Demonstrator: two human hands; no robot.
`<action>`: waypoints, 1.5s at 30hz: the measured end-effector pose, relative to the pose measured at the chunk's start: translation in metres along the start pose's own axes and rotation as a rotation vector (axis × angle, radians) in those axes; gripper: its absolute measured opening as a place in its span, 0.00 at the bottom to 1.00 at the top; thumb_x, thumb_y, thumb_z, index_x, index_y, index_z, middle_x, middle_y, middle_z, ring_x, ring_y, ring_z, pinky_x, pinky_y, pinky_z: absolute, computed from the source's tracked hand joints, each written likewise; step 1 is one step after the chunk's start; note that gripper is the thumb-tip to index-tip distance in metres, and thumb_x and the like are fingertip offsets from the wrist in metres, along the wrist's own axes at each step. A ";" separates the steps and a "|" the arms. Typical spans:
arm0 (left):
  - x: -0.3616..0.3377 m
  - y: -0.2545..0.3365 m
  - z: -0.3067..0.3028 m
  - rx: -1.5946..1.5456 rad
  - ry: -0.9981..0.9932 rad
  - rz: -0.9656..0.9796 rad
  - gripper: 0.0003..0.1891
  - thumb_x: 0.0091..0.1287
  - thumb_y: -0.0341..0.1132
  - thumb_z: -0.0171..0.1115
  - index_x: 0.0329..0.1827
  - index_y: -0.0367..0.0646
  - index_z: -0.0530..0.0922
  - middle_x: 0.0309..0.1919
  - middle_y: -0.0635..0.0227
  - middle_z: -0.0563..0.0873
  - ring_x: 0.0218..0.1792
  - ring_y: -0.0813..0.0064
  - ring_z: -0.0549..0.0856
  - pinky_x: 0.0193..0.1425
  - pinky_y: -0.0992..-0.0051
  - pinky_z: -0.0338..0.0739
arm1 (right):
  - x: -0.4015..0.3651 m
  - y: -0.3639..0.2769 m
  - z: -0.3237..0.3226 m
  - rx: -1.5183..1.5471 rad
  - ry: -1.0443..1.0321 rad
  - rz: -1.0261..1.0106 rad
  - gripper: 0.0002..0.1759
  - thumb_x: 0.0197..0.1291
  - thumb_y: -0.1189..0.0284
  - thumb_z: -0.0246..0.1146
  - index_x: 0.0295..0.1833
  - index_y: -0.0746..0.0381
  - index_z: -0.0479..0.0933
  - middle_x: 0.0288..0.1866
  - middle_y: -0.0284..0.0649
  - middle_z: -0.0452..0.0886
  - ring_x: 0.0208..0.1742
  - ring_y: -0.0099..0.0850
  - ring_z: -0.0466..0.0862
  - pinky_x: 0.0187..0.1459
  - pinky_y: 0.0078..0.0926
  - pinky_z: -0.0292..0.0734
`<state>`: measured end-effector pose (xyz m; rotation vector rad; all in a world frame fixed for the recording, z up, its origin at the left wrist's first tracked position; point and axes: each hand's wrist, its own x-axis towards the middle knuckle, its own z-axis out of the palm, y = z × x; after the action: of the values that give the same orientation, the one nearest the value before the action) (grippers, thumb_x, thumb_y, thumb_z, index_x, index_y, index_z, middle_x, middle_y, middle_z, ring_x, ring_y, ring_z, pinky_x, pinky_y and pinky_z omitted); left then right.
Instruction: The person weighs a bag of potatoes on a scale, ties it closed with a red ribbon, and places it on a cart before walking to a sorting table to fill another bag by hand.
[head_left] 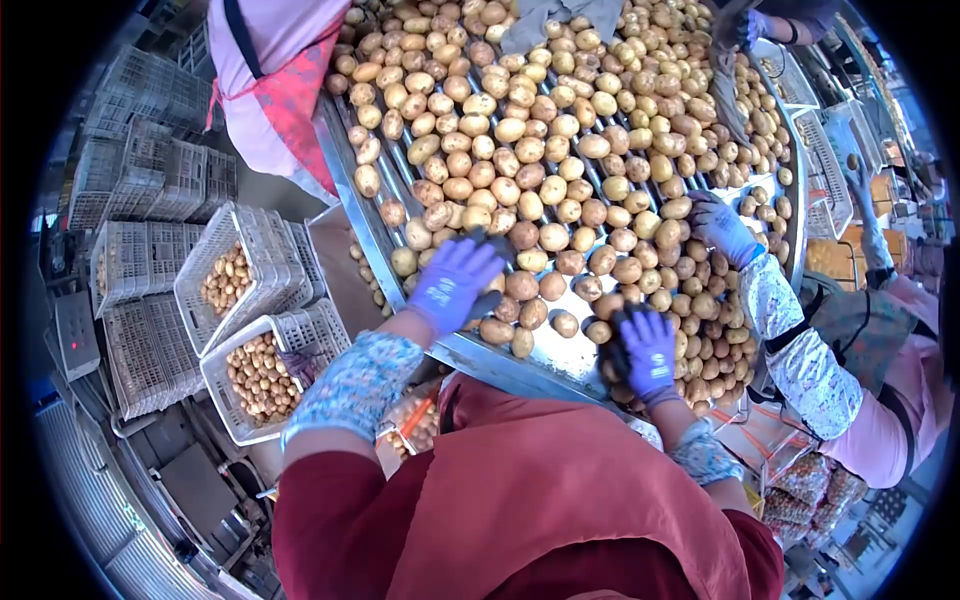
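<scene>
Purple gloves with dark fingertips cover both of my hands. My left hand (455, 282) lies over the potatoes at the near left of the sorting table, thumb apart from the fingers, touching the potatoes there. Nearer the front edge, my right hand (647, 352) reaches down beside a heap of potatoes (705, 350); its dark fingers are blurred, and whether they grip anything is hidden. A single potato (599, 332) sits close to those fingertips. Between my hands, several loose potatoes (565, 324) rest on the bare metal plate (556, 352). More potatoes (510, 130) spread across the rollers beyond.
A co-worker's gloved hand (725, 228) reaches onto the table from the right. Another person in a red apron (295, 105) stands at the far left. White crates (240, 350) of potatoes stand left of the metal table edge (480, 362). Grey cloth (560, 22) lies at the back.
</scene>
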<state>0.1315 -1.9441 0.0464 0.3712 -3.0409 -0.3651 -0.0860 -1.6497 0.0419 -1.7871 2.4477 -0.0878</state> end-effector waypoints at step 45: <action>0.008 -0.029 -0.047 -1.407 0.421 -0.905 0.22 0.71 0.31 0.53 0.67 0.39 0.68 0.40 0.70 0.81 0.34 0.86 0.76 0.35 0.85 0.71 | 0.050 -0.022 -0.006 0.161 -0.047 -0.191 0.23 0.59 0.58 0.60 0.59 0.54 0.75 0.61 0.43 0.74 0.62 0.44 0.72 0.63 0.45 0.64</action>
<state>0.1348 -1.9843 0.0847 1.3091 -1.4161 -1.8618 -0.0808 -1.7048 0.0481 -1.9223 2.1651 -0.2484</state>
